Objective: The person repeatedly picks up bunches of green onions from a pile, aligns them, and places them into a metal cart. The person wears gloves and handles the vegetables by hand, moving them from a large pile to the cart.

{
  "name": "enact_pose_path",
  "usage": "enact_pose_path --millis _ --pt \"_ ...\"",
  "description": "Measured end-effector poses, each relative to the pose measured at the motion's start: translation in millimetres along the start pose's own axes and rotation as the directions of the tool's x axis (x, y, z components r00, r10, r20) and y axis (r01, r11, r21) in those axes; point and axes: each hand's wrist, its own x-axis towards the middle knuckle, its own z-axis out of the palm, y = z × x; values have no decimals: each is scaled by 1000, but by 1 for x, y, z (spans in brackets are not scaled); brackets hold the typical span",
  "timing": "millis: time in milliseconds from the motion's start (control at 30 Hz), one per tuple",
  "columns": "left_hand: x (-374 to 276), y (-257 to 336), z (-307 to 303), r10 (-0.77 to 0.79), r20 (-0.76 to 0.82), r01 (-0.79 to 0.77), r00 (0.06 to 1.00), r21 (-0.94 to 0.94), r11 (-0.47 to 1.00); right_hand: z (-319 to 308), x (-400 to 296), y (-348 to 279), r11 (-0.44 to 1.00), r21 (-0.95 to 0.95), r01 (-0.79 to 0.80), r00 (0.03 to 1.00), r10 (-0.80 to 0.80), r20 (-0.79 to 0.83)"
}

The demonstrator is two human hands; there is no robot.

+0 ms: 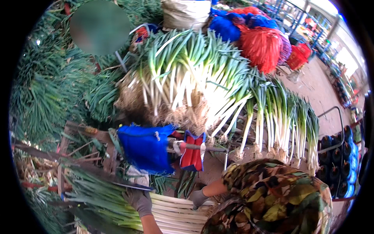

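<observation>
A row of long leeks (178,213) lies before me, white stalks side by side, leaves to the left and roots to the right. My left hand (138,201), in a grey glove, lies on them where white turns green, just under the tip of a long dark blade (128,185) with a bright edge. Near the root end my right hand (199,199), gloved in grey too, touches the topmost stalks, its fingers pointing down. Its camouflage sleeve (251,178) hides part of the roots. Neither hand's grip shows clearly.
More leeks (187,84) with roots stand heaped beyond. A blue cloth (146,147) and a red-and-blue piece (192,152) hang by a metal bar (209,148). Wooden framing (109,158) stands left. Red netting (260,46) and a white sack (186,14) lie farther back.
</observation>
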Motion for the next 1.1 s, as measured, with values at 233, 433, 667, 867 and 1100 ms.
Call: enact_pose_path --millis 233,433,667,867,1100 --pt "-18 -6 -8 19 32 -22 999 82 996 8 -1 -14 996 -87 15 992 -5 124" --pt "-11 2 -5 64 -96 -44 993 192 980 -46 -69 -19 986 -137 96 995 -97 -3" --pt "16 100 -72 20 -447 -48 894 -50 998 -140 -235 226 961 214 175 379 134 -916" --pt "67 357 -126 70 75 -11 995 -603 798 -175 -286 428 762 -249 -599 606 227 -762" --pt "119 571 9 671 193 -414 716 -657 630 -116 -432 623 810 95 -579 442 409 -798"
